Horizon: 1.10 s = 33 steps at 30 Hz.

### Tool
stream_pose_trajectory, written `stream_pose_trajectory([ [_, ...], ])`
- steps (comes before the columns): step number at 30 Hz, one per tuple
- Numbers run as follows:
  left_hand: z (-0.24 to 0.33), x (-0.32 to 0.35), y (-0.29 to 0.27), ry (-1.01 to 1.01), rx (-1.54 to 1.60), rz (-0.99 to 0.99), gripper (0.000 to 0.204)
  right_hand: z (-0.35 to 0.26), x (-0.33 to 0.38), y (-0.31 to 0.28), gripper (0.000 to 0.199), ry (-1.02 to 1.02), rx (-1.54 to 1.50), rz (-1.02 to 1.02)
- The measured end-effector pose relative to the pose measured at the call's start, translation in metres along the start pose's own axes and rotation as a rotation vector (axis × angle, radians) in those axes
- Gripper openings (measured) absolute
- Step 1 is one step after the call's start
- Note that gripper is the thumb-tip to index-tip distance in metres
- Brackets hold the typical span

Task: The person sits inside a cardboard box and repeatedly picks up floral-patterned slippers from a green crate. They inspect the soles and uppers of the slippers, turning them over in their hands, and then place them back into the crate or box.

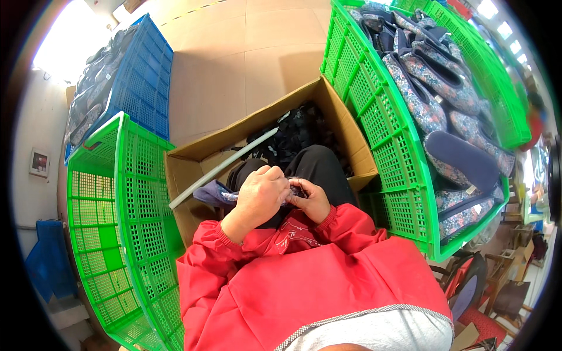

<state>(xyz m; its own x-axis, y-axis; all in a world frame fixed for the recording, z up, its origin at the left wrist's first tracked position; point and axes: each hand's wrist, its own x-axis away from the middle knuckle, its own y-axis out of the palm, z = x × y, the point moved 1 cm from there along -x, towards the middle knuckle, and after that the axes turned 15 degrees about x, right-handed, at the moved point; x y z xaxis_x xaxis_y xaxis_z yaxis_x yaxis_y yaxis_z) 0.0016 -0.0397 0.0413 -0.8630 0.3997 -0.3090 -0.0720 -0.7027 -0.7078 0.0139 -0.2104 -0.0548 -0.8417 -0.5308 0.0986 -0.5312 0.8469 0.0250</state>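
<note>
Partly hidden, a navy cloth piece [213,193] is held in both hands [261,196], its right end hard to make out.

Floor: smooth, tan, seamed [252,35], crossed at the far edge by a yellow-and-black striped line [193,10]. Wall, left: plain, white [50,108], bearing a small square white-framed fitting [40,162]. Light: strong white glare [73,35], upper left; row of bright rectangular panels [506,30], upper right, windows or lamps unclear. Furniture, right: brown wooden pieces [497,266], crowded, partly blurred.
</note>
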Motion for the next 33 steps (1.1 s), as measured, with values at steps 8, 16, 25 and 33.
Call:
stream_pose_trajectory([
  [8, -0.016, -0.001, 0.015, -0.376, 0.404, 0.303, 0.007, -0.002, -0.003, -0.044, 0.033, 0.120, -0.022, 0.025],
  [16, -0.027, 0.000, 0.020, -0.720, 0.772, 0.411, 0.011, -0.030, -0.003, -0.060, 0.044, 0.005, 0.343, -0.074],
  [25, -0.024, -0.001, 0.020, -0.759, 0.905, 0.434, 0.010, -0.038, -0.017, -0.043, 0.033, -0.142, 0.733, -0.174],
  [33, -0.028, -0.001, 0.027, -0.736, 0.887, 0.435, 0.011, -0.042, -0.020, -0.037, 0.029, -0.079, 0.702, -0.173],
])
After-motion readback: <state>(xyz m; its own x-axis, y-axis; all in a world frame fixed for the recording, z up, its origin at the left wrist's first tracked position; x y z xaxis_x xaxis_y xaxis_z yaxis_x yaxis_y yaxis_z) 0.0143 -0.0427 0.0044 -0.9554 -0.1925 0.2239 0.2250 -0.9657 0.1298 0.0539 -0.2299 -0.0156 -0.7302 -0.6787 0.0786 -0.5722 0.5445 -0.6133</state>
